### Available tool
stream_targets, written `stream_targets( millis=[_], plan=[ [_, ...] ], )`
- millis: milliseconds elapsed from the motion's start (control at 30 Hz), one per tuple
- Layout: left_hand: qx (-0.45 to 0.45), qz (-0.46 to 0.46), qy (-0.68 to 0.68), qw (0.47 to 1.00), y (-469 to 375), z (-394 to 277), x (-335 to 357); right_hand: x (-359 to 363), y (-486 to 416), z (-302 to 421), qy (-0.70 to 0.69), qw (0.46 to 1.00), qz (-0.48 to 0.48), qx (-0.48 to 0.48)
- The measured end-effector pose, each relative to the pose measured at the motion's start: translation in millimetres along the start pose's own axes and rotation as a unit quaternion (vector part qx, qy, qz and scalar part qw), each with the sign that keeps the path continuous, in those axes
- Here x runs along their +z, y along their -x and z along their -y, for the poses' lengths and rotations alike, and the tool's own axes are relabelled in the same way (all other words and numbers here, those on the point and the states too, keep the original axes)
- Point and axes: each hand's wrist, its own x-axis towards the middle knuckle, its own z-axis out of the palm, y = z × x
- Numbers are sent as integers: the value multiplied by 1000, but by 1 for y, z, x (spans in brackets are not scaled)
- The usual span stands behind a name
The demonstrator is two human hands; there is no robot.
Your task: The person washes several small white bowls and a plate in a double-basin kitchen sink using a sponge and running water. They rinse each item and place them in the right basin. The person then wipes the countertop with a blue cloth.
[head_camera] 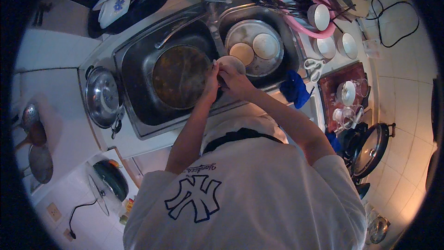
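Observation:
Both of my hands meet over the front of the divider between two steel sink basins. My left hand [212,82] grips the left side of a small round bowl [233,62], its thumb up by the rim. Fingers of my right hand [237,82] curl over the near side of the same bowl and hide much of it. To the left, a large round pan [182,76] holding murky brownish liquid sits in the left basin [138,100]. Beyond the bowl, a round metal tray or lid [239,31] lies in the right basin with two small round dishes [265,46] on it.
A faucet [180,31] reaches over the left basin. Right of the sink are a blue cloth [296,88], white-handled scissors [314,69], white bowls [347,46] and a pink basin [322,34] with chopsticks. Glasses [343,116] stand on a reddish board. A metal lid [103,97] lies left.

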Motion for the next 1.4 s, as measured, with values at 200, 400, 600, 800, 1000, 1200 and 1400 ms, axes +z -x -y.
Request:
stream_targets(
  millis=[200,400,600,800,1000,1200,1400],
  plan=[
    [30,-19,-87,996,-13,8,1,-18,9,-24,204,958,201,-18],
    [206,-78,-395,892,-22,6,-6,-9,0,-24,167,970,46,-169],
    [454,6,-475,754,-32,-11,1,-33,-2,-36,304,874,301,-232],
    [380,75,-272,881,-49,-7,5,-10,3,-32,288,927,25,-238],
    [360,54,-381,850,-67,4,2,-43,-2,-25,260,919,222,-196],
    [309,43,-295,903,-72,9,1,-45,-8,-7,256,932,170,-191],
    [408,17,-416,813,-58,4,11,-42,7,-28,365,861,326,-135]
  ],
)
